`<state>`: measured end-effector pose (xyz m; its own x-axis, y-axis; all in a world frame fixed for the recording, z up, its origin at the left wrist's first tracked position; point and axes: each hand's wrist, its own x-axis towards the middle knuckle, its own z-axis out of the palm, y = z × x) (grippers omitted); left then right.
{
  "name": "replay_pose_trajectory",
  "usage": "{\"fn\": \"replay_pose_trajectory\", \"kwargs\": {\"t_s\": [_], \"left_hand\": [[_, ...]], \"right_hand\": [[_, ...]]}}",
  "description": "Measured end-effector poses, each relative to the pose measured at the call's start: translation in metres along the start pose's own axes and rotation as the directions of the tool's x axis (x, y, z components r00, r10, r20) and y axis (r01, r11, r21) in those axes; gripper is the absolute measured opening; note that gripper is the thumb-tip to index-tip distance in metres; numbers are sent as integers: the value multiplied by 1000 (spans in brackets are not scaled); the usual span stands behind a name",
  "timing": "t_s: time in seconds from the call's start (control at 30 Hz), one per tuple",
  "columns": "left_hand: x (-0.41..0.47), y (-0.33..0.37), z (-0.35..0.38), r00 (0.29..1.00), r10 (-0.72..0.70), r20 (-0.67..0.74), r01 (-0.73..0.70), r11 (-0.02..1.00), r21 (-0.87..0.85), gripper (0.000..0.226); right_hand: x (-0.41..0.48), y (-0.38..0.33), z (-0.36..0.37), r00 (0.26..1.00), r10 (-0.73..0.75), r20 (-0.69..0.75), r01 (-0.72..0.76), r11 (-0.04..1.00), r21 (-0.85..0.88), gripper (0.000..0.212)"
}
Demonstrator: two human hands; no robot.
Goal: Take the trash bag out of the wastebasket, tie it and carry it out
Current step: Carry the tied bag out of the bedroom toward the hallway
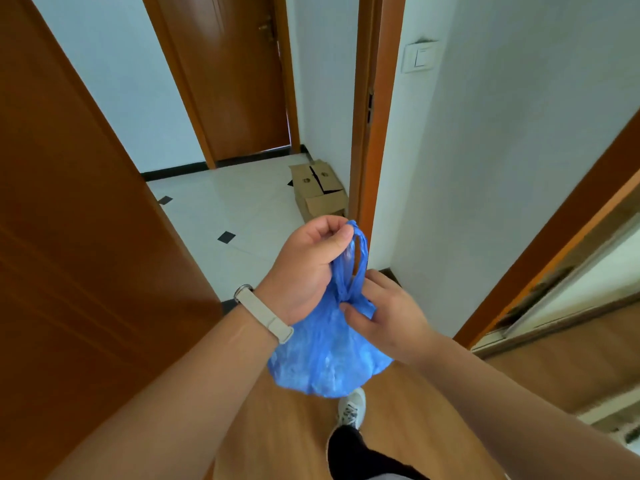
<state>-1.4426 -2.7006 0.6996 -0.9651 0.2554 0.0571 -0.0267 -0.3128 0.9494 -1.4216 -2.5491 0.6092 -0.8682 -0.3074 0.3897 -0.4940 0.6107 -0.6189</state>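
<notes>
- Left hand (308, 261) is fisted around the twisted handles of the blue bag (325, 355), lifting them above the knot
- Right hand (388, 313) pinches the bag just under the knot, thumb and fingertips pressed on the gathered plastic
- The bag hangs full and rounded between both forearms, off the floor, above a white shoe (351, 407)
- A pale watch strap (265, 315) circles the left wrist
- An open brown door (79, 237) stands at left, with a door frame (367, 133) ahead
- Beyond, on white tiles, a cardboard box (318, 192) sits beside the frame
- A light switch (419, 57) is on the right wall
</notes>
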Motion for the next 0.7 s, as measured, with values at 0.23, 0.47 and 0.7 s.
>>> {"fn": "replay_pose_trajectory", "kwargs": {"t_s": [0.23,0.47,0.7], "left_hand": [[103,-6,-45,999,-35,-33,34,999,-28,9],[218,-11,-63,996,-93,-8,92,995,-39,10],[316,-16,-67,988,-126,87,128,992,-22,9]], "right_hand": [[95,60,26,1000,-27,-13,28,999,47,26],[184,124,28,1000,24,-14,-25,999,-36,31],[251,177,18,992,103,-69,-110,987,-116,37]]}}
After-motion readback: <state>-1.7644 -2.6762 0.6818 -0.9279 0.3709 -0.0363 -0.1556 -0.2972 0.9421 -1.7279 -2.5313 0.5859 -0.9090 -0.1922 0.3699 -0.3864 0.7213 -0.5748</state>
